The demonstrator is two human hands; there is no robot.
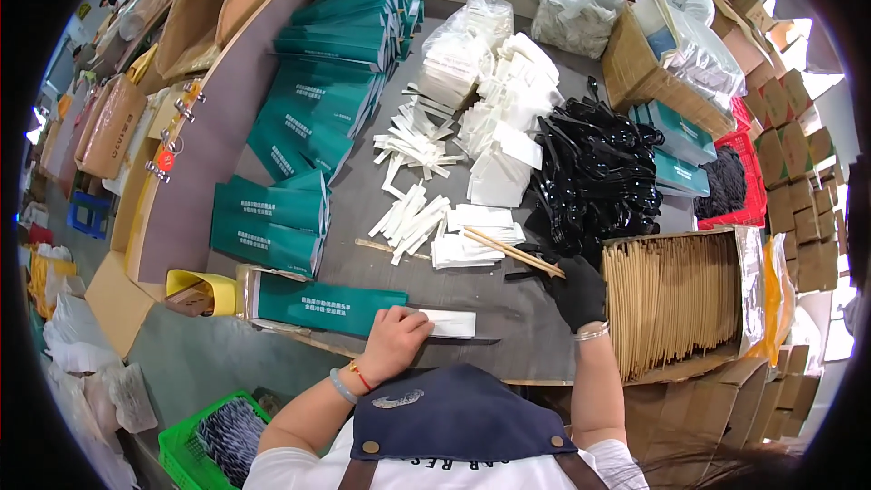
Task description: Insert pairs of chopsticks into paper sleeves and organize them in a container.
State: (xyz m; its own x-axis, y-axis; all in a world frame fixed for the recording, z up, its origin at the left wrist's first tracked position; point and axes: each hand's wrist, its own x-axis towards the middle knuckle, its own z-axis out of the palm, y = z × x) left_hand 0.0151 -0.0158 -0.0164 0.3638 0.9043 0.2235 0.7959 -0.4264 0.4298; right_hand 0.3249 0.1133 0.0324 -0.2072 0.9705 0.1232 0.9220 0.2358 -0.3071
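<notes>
My left hand is bare and rests at the right end of a flat green paper sleeve. Its fingers are pressed together on a white folded napkin that sticks out to the right; how far the napkin reaches under the hand is hidden. On my right hand is a black glove, closed around the lower ends of a pair of wooden chopsticks. The chopsticks point up and left over white folded packets. Just beyond that hand lies a heap of glossy black plastic pieces, their exact kind unclear.
Fanned stacks of green sleeves line the table's left side. Narrow white strips and a white packet pile lie mid-table. At right stands a box of upright wooden chopsticks. A green basket is on the floor, lower left.
</notes>
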